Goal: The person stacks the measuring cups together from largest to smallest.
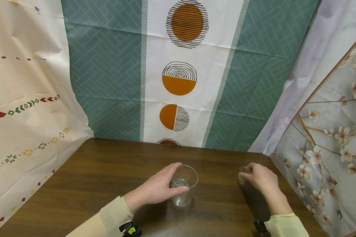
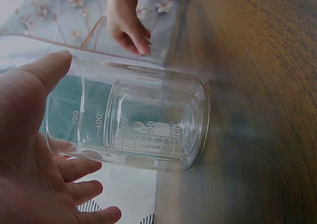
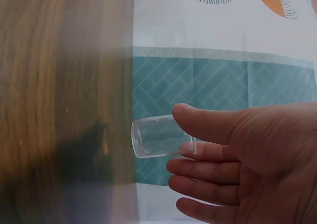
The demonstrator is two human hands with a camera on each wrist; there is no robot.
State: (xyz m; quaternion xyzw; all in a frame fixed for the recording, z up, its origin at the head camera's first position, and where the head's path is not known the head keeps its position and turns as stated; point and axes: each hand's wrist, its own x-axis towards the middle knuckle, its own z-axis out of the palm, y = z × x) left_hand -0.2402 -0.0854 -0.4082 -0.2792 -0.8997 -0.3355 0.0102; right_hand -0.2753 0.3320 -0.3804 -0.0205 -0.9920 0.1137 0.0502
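A large clear glass beaker (image 1: 192, 192) with white volume marks stands at the middle of the table, a smaller beaker (image 2: 148, 120) nested inside it. My left hand (image 1: 155, 187) grips its rim, thumb on one side and index finger on the other; the other fingers spread loosely, as the left wrist view shows. Over on the right, my right hand (image 1: 264, 177) pinches a small clear glass beaker (image 3: 158, 135) by its rim between thumb and index finger. The remaining fingers extend past it. In the right wrist view its base appears raised off the table.
The brown wooden table (image 1: 106, 164) reaches back to a green and white patterned cloth (image 1: 106, 65). Cream cloth (image 1: 26, 82) borders the left side, and a flowered cloth (image 1: 320, 164) closes off the right, near my right hand. A dark shadow lies below that hand.
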